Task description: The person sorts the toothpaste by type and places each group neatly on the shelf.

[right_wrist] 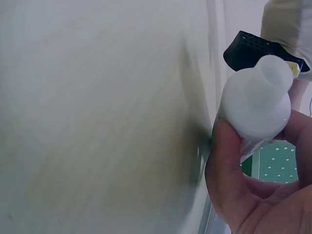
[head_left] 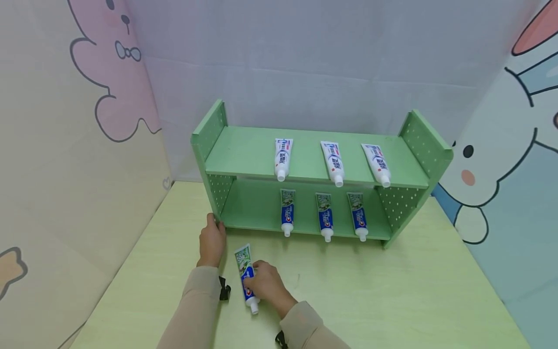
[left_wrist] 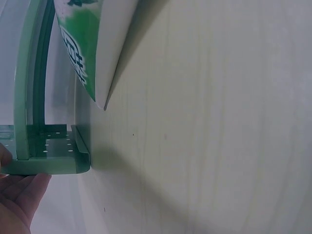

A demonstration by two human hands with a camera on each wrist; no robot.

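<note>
My right hand [head_left: 269, 285] pinches a green-and-blue toothpaste tube [head_left: 244, 261] between thumb and fingers, its white cap towards me. In the right wrist view the cap [right_wrist: 256, 105] fills the space above my thumb, and the tube's body is mostly hidden behind it. With my left hand [head_left: 212, 242] I grip the front edge of the green shelf's [head_left: 253, 228] left side panel, low down by the table. The left wrist view has the thumb on one face of that panel [left_wrist: 53, 165] and the fingers on the other. The tube's flat end [left_wrist: 92, 53] also shows there.
Three white toothpaste tubes [head_left: 334, 162] lie spaced along the upper board, caps forward. On the lower board lie three green-and-blue tubes [head_left: 324, 215], caps at the front edge. Cartoon-printed walls enclose the pale table [head_left: 414, 300] on both sides.
</note>
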